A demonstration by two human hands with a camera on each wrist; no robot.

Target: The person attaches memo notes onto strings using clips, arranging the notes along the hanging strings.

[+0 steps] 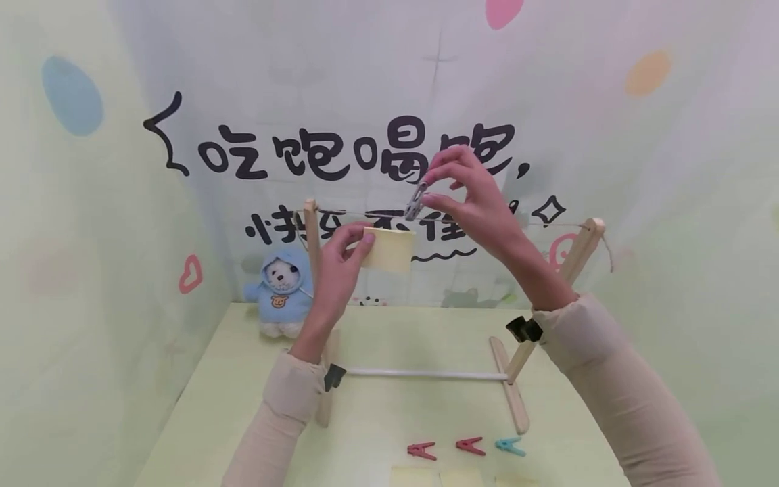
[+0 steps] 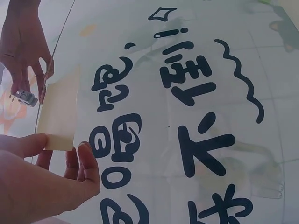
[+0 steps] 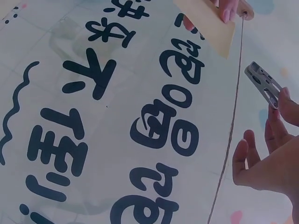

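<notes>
My left hand [image 1: 341, 260] pinches a pale yellow paper note [image 1: 392, 251] by its left side, thumb in front. The note's top edge lies just below a thin string [image 1: 550, 224] stretched between two wooden posts. Up and to the right, my right hand [image 1: 477, 203] pinches a grey clothespin [image 1: 416, 201] at one end between thumb and fingers. In the right wrist view, the clothespin [image 3: 264, 86] points toward the string [image 3: 236, 93] and is apart from the note [image 3: 212, 28]. The left wrist view has the note [image 2: 60, 112] close beside the string.
Two red clothespins [image 1: 422, 451] [image 1: 470, 446] and a blue clothespin [image 1: 510, 446] lie on the table [image 1: 420, 412] near more yellow notes [image 1: 461, 477]. The wooden stand has a white crossbar [image 1: 426, 374]. A plush toy [image 1: 282, 294] in blue sits behind its left post.
</notes>
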